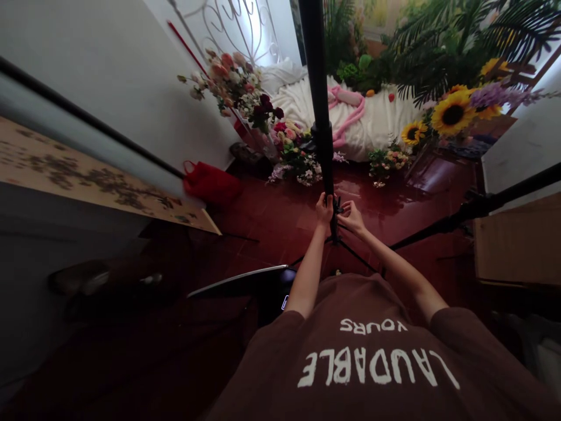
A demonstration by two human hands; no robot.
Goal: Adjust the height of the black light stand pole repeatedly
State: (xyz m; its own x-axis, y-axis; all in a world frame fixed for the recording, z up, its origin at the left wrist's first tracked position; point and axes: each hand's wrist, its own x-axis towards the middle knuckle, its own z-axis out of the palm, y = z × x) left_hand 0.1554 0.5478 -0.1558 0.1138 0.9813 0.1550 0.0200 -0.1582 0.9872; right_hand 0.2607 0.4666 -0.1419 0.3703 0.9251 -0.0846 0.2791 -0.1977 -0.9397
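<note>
A black tripod light stand (pixel 323 131) rises in front of me, its pole running up past the top edge of the view and its thin legs spread on the floor. Low on the pole, my left hand (pixel 324 209) is wrapped round it from the left side. On the other side, my right hand (pixel 350 217) has its fingers closed at a small black knob (pixel 338 206) that sticks out from the pole. The fingertips partly cover the knob, so its exact shape is hard to see.
Artificial flowers (pixel 236 82), sunflowers (pixel 451 112) and a white cloth (pixel 381 123) with a pink strap fill the back. A red bag (pixel 210 182) lies left. Another black pole (pixel 442 227) slants in from the right, near a cardboard box (pixel 519 242). A dark flat panel (pixel 245 280) stands beside my left arm.
</note>
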